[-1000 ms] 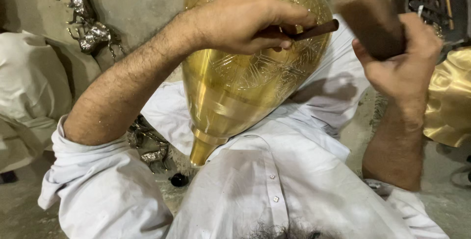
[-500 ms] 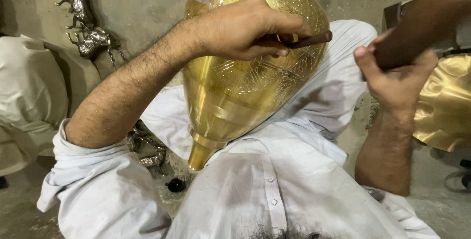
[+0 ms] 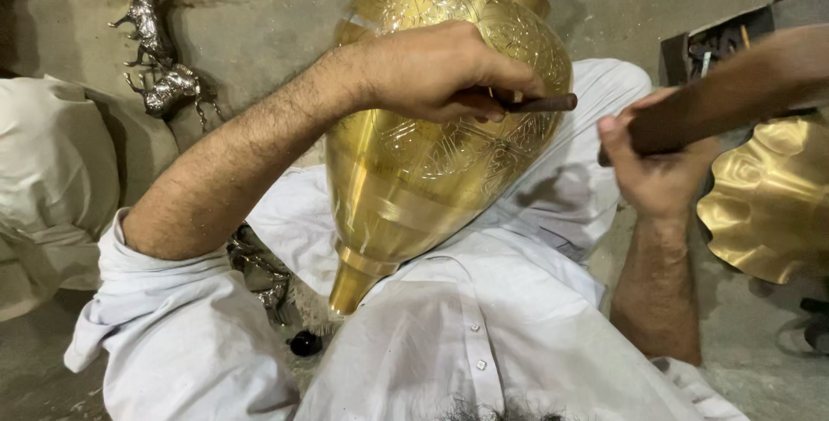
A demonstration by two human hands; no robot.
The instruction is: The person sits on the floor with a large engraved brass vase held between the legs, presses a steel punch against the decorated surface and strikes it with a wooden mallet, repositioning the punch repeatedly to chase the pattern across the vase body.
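A large engraved brass vase [image 3: 406, 179] lies tilted across my lap, its narrow end pointing toward me. My left hand [image 3: 432, 71] rests on the vase's upper side and grips a dark metal chisel [image 3: 540, 103] whose end sticks out to the right. My right hand [image 3: 656, 166] holds the handle of a brown wooden mallet [image 3: 734, 97], blurred and raised to the right of the chisel. There is a gap between mallet and chisel.
Silver-coloured metal animal figurines [image 3: 160, 50] lie on the grey floor at upper left. A wavy-edged brass dish [image 3: 768, 205] sits at right. A box of tools [image 3: 717, 45] stands at upper right. White cloth [image 3: 43, 179] is at left. Another figurine [image 3: 259, 265] lies under my left arm.
The mallet has swung from upright by the chisel out to the right and tilted, now blurred. My left hand and chisel stay on the vase.
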